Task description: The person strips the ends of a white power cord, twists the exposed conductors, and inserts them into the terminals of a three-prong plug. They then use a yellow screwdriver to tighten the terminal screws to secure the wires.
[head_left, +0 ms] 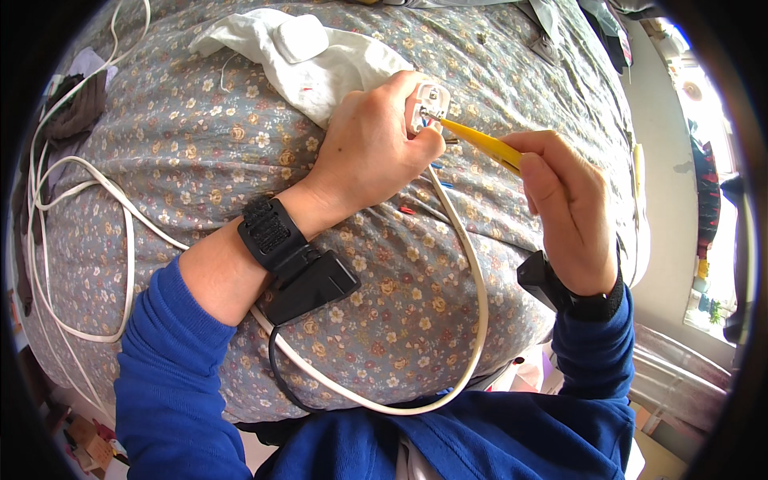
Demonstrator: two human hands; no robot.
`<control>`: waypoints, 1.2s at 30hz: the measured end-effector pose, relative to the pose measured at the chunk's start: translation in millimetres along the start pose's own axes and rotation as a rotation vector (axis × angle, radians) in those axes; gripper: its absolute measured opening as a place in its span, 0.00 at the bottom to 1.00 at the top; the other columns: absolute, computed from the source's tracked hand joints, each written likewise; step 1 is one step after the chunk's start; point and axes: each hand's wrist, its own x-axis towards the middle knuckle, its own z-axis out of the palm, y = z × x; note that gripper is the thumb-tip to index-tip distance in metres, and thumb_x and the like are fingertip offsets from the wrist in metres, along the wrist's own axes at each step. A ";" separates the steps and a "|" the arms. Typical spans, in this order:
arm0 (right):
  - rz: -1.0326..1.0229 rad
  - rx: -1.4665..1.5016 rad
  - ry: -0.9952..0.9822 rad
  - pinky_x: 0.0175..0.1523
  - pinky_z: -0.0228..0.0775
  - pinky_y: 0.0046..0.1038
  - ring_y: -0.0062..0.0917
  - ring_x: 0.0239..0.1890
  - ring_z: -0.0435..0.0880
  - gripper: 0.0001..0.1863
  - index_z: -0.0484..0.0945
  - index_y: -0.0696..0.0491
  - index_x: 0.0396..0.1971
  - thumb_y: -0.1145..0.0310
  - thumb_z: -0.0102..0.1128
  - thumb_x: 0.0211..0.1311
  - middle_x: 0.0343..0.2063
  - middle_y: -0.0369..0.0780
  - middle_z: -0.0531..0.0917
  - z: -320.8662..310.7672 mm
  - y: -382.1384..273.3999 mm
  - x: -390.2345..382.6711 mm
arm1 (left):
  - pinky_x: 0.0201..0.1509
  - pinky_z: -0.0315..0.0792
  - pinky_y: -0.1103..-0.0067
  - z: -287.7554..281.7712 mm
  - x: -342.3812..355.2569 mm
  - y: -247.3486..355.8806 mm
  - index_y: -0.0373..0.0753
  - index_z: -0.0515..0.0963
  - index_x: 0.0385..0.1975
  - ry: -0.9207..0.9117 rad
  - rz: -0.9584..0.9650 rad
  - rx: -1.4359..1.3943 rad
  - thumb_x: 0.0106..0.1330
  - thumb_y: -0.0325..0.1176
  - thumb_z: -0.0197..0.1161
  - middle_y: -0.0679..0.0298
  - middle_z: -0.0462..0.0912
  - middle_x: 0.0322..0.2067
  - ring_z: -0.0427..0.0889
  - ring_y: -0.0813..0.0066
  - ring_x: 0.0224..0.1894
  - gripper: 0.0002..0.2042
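My left hand is closed around an opened white plug, with its inner side showing metal terminals and a bit of blue wire. From below the plug a white cable loops down toward my lap and back up under my left wrist. In my right hand is a slim yellow screwdriver, its thin tip pointing into the plug at the terminals. Whether the tip sits on a screw is too small to tell. Short dark metal parts stick out beside my left thumb.
Red insulation scraps and blue scraps lie on the flowered bedspread. A white cloth with a rounded white case on it is beyond my left hand. More white cable lies coiled at left. Black devices are strapped to both wrists.
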 end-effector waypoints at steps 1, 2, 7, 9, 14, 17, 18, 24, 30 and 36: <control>0.069 0.041 -0.010 0.26 0.64 0.22 0.18 0.17 0.73 0.13 0.81 0.59 0.51 0.68 0.51 0.76 0.16 0.37 0.74 -0.5 -0.9 -0.6 | 0.29 0.74 0.66 -0.5 0.0 0.0 0.31 0.74 0.34 -0.006 -0.001 0.020 0.59 0.30 0.62 0.54 0.79 0.20 0.83 0.54 0.23 0.09; 0.146 0.092 -0.015 0.26 0.64 0.21 0.17 0.18 0.73 0.14 0.80 0.58 0.52 0.68 0.49 0.77 0.16 0.36 0.74 -0.8 -2.3 -1.6 | 0.29 0.73 0.66 -0.3 0.1 -0.1 0.32 0.74 0.34 0.000 0.000 0.007 0.59 0.30 0.62 0.54 0.79 0.20 0.83 0.54 0.23 0.09; 0.386 0.373 -0.069 0.25 0.60 0.18 0.11 0.18 0.71 0.17 0.80 0.56 0.54 0.66 0.44 0.80 0.17 0.30 0.72 -5.5 -6.4 0.1 | 0.29 0.73 0.65 0.2 0.2 -0.5 0.32 0.73 0.33 0.014 -0.003 0.012 0.59 0.30 0.62 0.55 0.79 0.19 0.82 0.53 0.22 0.09; 0.416 0.461 -0.103 0.25 0.60 0.17 0.11 0.19 0.71 0.16 0.80 0.56 0.55 0.67 0.45 0.79 0.18 0.30 0.73 -7.8 -5.0 2.5 | 0.29 0.73 0.65 1.2 0.7 -0.4 0.32 0.73 0.32 0.030 0.016 -0.021 0.58 0.30 0.63 0.55 0.79 0.19 0.83 0.53 0.23 0.09; 0.225 0.314 -0.028 0.29 0.63 0.17 0.13 0.21 0.72 0.14 0.81 0.54 0.53 0.75 0.57 0.70 0.22 0.31 0.78 9.5 0.4 -4.6 | 0.29 0.74 0.66 0.1 0.9 0.0 0.32 0.73 0.32 0.011 0.007 0.018 0.58 0.30 0.64 0.54 0.79 0.19 0.83 0.53 0.23 0.09; 0.041 0.123 0.033 0.31 0.65 0.19 0.17 0.24 0.74 0.15 0.82 0.54 0.51 0.79 0.60 0.65 0.24 0.34 0.81 13.3 3.6 -7.9 | 0.29 0.74 0.66 -0.6 1.1 0.7 0.32 0.73 0.32 0.013 0.015 0.035 0.58 0.30 0.64 0.54 0.79 0.19 0.84 0.53 0.23 0.09; 0.053 0.034 0.067 0.32 0.67 0.22 0.23 0.24 0.76 0.13 0.83 0.55 0.48 0.79 0.62 0.64 0.24 0.37 0.79 13.7 3.6 -8.7 | 0.29 0.74 0.66 -0.6 1.2 1.1 0.32 0.73 0.32 0.015 0.016 0.027 0.58 0.30 0.64 0.54 0.80 0.20 0.84 0.52 0.23 0.09; -0.347 -0.364 0.209 0.26 0.67 0.27 0.29 0.22 0.77 0.13 0.85 0.56 0.45 0.78 0.68 0.59 0.23 0.38 0.73 16.0 6.2 2.0 | 0.30 0.74 0.65 -2.9 0.8 2.9 0.32 0.73 0.34 -0.006 0.003 0.059 0.59 0.30 0.63 0.54 0.80 0.20 0.84 0.52 0.24 0.10; 0.242 0.231 -0.008 0.29 0.67 0.24 0.16 0.23 0.73 0.15 0.84 0.55 0.49 0.77 0.65 0.62 0.29 0.36 0.82 12.6 2.4 -1.6 | 0.31 0.75 0.65 -1.6 1.0 1.4 0.31 0.75 0.37 0.001 -0.009 0.017 0.59 0.31 0.62 0.52 0.81 0.21 0.84 0.51 0.25 0.11; -0.017 0.079 -0.098 0.51 0.73 0.27 0.26 0.43 0.84 0.23 0.79 0.55 0.55 0.82 0.62 0.57 0.42 0.42 0.85 9.5 2.9 -0.7 | 0.32 0.74 0.64 0.2 1.1 -0.4 0.31 0.74 0.36 0.014 0.006 -0.016 0.58 0.31 0.62 0.52 0.80 0.21 0.84 0.50 0.25 0.11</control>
